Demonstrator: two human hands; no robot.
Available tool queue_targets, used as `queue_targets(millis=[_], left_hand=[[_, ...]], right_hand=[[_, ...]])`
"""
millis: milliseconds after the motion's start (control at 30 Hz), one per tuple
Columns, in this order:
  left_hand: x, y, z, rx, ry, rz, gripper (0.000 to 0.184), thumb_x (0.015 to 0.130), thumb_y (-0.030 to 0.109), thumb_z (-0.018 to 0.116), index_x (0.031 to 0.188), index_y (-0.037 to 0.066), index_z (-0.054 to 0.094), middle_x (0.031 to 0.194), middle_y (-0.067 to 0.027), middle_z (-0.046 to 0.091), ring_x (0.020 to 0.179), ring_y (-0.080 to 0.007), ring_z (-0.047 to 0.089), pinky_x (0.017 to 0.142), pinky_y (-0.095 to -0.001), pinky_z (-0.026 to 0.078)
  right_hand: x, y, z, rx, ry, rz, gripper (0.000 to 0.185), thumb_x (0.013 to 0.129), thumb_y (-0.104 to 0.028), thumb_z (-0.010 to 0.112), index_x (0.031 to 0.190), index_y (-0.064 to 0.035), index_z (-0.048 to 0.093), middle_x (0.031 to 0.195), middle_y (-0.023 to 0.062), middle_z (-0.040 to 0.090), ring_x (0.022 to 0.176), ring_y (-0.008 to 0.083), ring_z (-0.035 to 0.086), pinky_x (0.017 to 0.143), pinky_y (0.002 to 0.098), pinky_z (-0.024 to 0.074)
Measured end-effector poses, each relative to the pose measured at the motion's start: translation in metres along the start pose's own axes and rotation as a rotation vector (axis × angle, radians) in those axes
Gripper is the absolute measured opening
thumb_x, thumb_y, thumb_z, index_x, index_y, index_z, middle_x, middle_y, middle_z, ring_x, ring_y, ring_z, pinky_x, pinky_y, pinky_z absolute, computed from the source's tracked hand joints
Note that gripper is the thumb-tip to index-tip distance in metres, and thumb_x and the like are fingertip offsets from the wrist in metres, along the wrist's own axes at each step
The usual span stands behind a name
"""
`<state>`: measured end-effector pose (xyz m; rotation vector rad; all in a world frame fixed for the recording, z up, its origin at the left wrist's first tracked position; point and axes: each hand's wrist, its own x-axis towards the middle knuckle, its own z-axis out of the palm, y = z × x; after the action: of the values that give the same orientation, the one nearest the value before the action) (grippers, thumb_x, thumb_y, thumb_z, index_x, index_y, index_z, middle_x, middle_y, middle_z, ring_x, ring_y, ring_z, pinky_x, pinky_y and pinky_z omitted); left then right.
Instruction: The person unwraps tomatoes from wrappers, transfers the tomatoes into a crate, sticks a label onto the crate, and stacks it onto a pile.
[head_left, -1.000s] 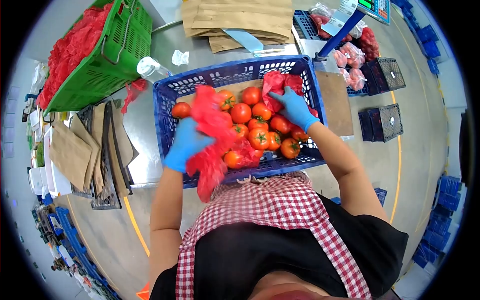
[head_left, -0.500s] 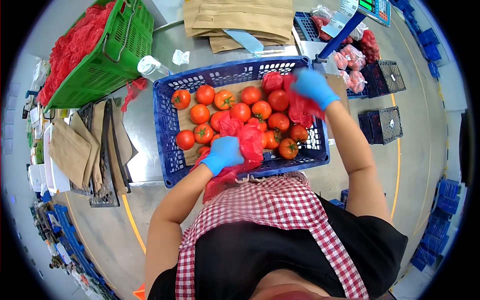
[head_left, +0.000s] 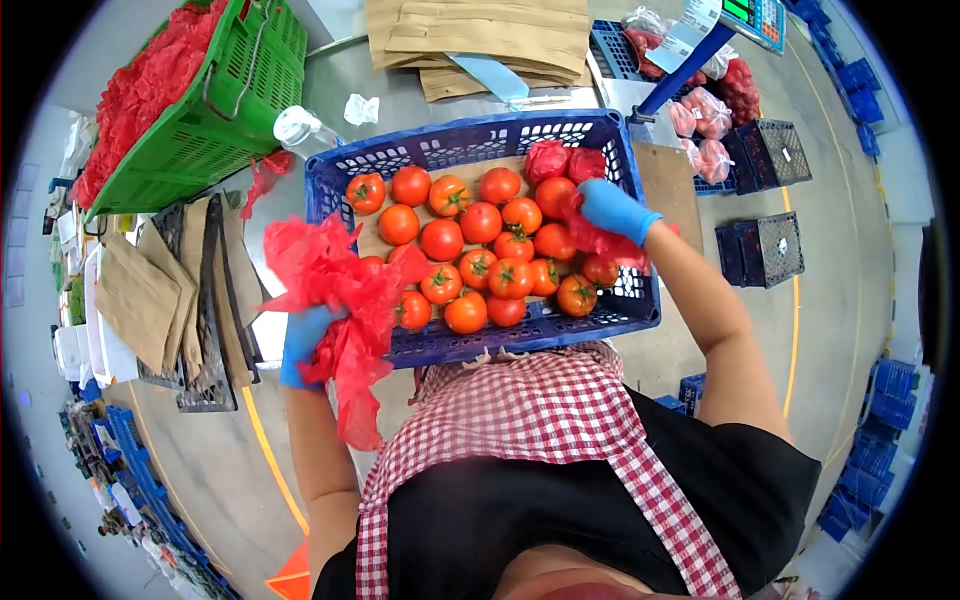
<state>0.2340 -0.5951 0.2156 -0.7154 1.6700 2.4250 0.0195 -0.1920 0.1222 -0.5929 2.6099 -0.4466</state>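
Observation:
Rows of red tomatoes [head_left: 481, 222] lie stem-up or stem-down on brown paper inside a blue crate [head_left: 455, 352]. My left hand [head_left: 308, 345], in a blue glove, is closed on a crumpled bunch of red plastic wrap [head_left: 345, 290], beyond the crate's left front corner. At the crate's right side, my gloved right hand [head_left: 615, 210] grips a red plastic wrapper [head_left: 605, 243]; whether a tomato is inside it is hidden. Just behind that hand, two tomatoes wrapped in red plastic [head_left: 547, 161] sit in the far right corner.
A green basket [head_left: 170, 150] heaped with red plastic stands at the left, near a clear plastic cup [head_left: 303, 130]. Brown paper sheets [head_left: 485, 35] lie behind the crate. A scale on a blue post [head_left: 685, 70] rises at the right. More cardboard [head_left: 150, 295] leans at the left.
My left hand has moved left out of the crate with the red plastic, uncovering the front tomatoes. My right hand has come lower and left, and a second wrapped tomato now shows in the far corner.

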Motion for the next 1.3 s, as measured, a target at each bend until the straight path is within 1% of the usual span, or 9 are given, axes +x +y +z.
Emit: queue_targets(millis=[133, 233, 400, 500, 733, 900, 1033, 1200, 1300], left_hand=[[-0.003, -0.001, 0.003, -0.053, -0.038, 0.039, 0.050, 0.073, -0.002, 0.066, 0.120, 0.001, 0.050, 0.111, -0.0109, 0.059, 0.103, -0.0265, 0.059, 0.089, -0.0401, 0.049], [-0.001, 0.000, 0.030, -0.196, -0.061, -0.046, 0.048, 0.072, 0.002, 0.069, 0.117, 0.002, 0.052, 0.110, -0.0090, 0.059, 0.102, -0.0242, 0.058, 0.090, -0.0385, 0.048], [0.008, -0.021, 0.029, 0.170, -0.147, 0.115, 0.045, 0.073, 0.005, 0.071, 0.115, 0.004, 0.054, 0.107, -0.0037, 0.060, 0.097, -0.0168, 0.057, 0.086, -0.0321, 0.046], [0.001, -0.030, 0.028, 0.110, -0.162, 0.081, 0.047, 0.073, 0.003, 0.070, 0.117, 0.004, 0.053, 0.107, -0.0046, 0.060, 0.098, -0.0172, 0.057, 0.086, -0.0332, 0.047], [-0.020, -0.025, 0.028, -0.135, -0.044, 0.062, 0.048, 0.074, 0.002, 0.068, 0.119, 0.003, 0.052, 0.112, -0.0075, 0.058, 0.102, -0.0204, 0.057, 0.088, -0.0362, 0.049], [-0.013, -0.028, 0.031, -0.097, -0.058, 0.026, 0.050, 0.073, 0.002, 0.069, 0.120, 0.002, 0.050, 0.112, -0.0070, 0.058, 0.102, -0.0202, 0.057, 0.088, -0.0349, 0.049], [-0.011, -0.027, 0.049, -0.109, -0.049, 0.073, 0.041, 0.072, 0.000, 0.069, 0.111, 0.004, 0.056, 0.104, -0.0045, 0.060, 0.095, -0.0175, 0.058, 0.083, -0.0325, 0.048], [0.003, -0.040, 0.034, 0.167, -0.115, 0.111, 0.042, 0.072, 0.000, 0.066, 0.113, 0.003, 0.055, 0.100, -0.0026, 0.059, 0.093, -0.0167, 0.057, 0.083, -0.0324, 0.048], [-0.004, -0.030, 0.041, 0.194, -0.132, 0.192, 0.041, 0.072, 0.002, 0.068, 0.111, 0.003, 0.055, 0.100, -0.0017, 0.059, 0.093, -0.0151, 0.056, 0.083, -0.0308, 0.047]], right_hand=[[0.013, -0.015, -0.041, 0.516, 0.295, 0.116, 0.020, 0.077, -0.004, 0.049, 0.094, 0.0011, 0.057, 0.091, 0.0227, 0.063, 0.083, 0.0355, 0.062, 0.071, 0.0401, 0.0488], [0.040, 0.001, -0.009, -0.195, 0.561, -0.027, 0.019, 0.080, -0.008, 0.050, 0.092, 0.0015, 0.061, 0.089, 0.0234, 0.063, 0.079, 0.0348, 0.064, 0.068, 0.0405, 0.0517], [0.064, 0.016, 0.038, -0.433, 0.469, 0.120, 0.016, 0.082, -0.009, 0.049, 0.083, -0.0009, 0.062, 0.084, 0.0211, 0.062, 0.069, 0.0322, 0.065, 0.059, 0.0416, 0.0529], [0.058, 0.016, 0.035, -0.428, 0.502, -0.193, 0.017, 0.083, -0.010, 0.049, 0.082, 0.0021, 0.060, 0.082, 0.0221, 0.063, 0.069, 0.0347, 0.065, 0.058, 0.0427, 0.0526], [0.059, -0.004, -0.002, -0.069, 0.628, 0.071, 0.017, 0.079, -0.007, 0.048, 0.092, 0.0008, 0.057, 0.084, 0.0234, 0.063, 0.078, 0.0388, 0.063, 0.071, 0.0453, 0.0503], [0.063, -0.025, 0.018, -0.006, 0.367, 0.292, 0.063, 0.075, -0.045, 0.066, 0.115, 0.0009, 0.050, 0.095, 0.0241, 0.063, 0.090, 0.0391, 0.062, 0.079, 0.0454, 0.0488], [0.073, -0.030, 0.032, 0.021, 0.599, 0.286, 0.024, 0.077, -0.018, 0.055, 0.093, -0.0018, 0.057, 0.086, 0.0219, 0.065, 0.076, 0.0402, 0.063, 0.069, 0.0474, 0.0498], [0.065, -0.052, 0.023, -0.009, 0.493, 0.360, 0.050, 0.077, -0.044, 0.064, 0.100, -0.0004, 0.055, 0.098, 0.0228, 0.062, 0.084, 0.0390, 0.062, 0.072, 0.0471, 0.0495], [0.081, -0.049, 0.030, -0.046, 0.517, 0.281, 0.037, 0.078, -0.034, 0.061, 0.099, -0.0031, 0.061, 0.095, 0.0204, 0.064, 0.084, 0.0369, 0.063, 0.072, 0.0456, 0.0496]])
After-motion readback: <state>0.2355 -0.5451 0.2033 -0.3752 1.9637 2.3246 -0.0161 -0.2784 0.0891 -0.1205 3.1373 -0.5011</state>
